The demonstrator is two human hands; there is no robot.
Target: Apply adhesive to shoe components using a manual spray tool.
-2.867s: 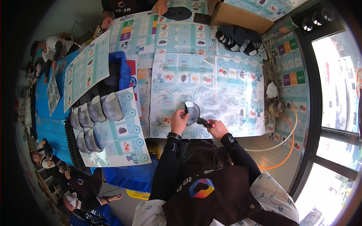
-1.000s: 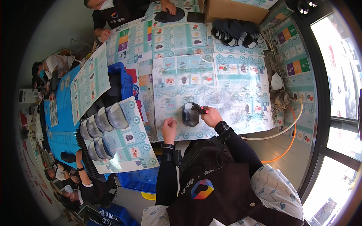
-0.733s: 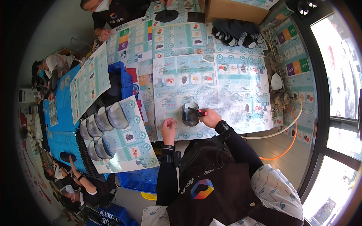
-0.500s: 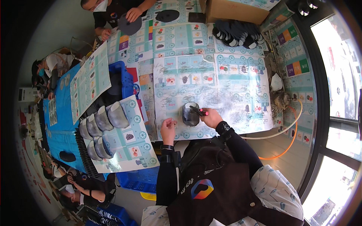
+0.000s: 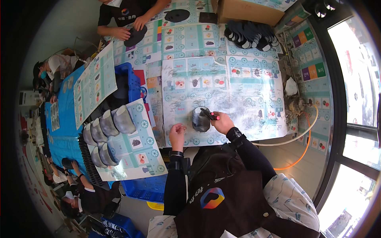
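Observation:
A dark grey, rounded, cup-like piece (image 5: 201,121) with a pale patch at its upper edge lies on the printed sheet before me. My right hand (image 5: 223,123) is closed on black marker-like pens (image 5: 208,114) with pink-red ends. Their dark tips reach over the upper right part of the grey piece. To the left of that piece, apart from it, is my left hand (image 5: 177,135). Its fingers are curled with the tips together; whether something small is in them I cannot make out.
Several similar grey pieces (image 5: 124,120) stand in two rows on a tilted printed sheet at left, by a blue crate (image 5: 134,85). Dark flat pieces (image 5: 250,37) are piled far right, near a cardboard box (image 5: 249,12). Across the table a co-worker's hands touch a dark oval piece (image 5: 136,35).
My hands stay nearly in place; the pens have shifted slightly over the grey piece. The co-worker's oval piece is lower, with both their hands on it. At lower left, another person's hands have reached a dark oval piece.

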